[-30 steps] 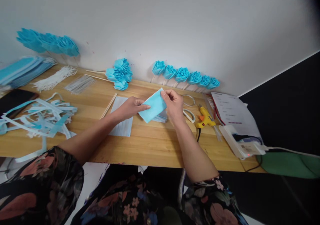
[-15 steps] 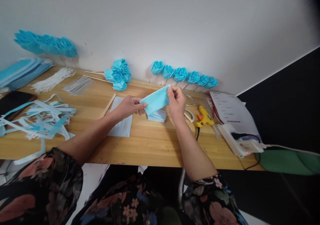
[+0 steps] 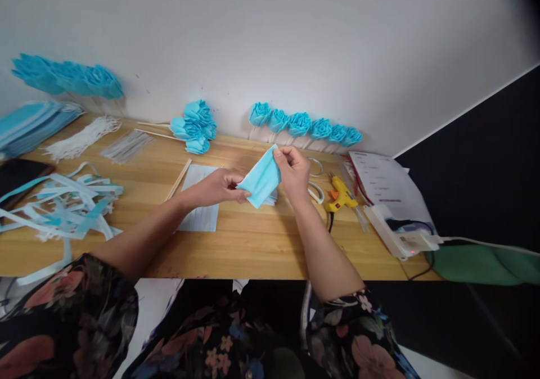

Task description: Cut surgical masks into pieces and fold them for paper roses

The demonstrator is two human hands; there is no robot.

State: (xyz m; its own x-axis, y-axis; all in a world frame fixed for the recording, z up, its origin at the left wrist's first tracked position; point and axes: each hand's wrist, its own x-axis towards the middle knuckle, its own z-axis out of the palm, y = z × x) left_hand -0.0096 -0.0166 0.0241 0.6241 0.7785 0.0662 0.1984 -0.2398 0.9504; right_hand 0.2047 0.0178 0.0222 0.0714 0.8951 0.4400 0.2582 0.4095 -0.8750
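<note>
Head view: two hands (image 3: 223, 186) (image 3: 295, 172) pinch one blue sheet (image 3: 262, 181), near one glue gun (image 3: 342, 193) and a row of six flowers (image 3: 300, 124)

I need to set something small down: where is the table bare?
The table is bare between left forearm and right forearm, frontward of the held blue sheet, and between right forearm and power strip. Crowded: the left end, with cut strips and masks, and around the glue gun.
</note>
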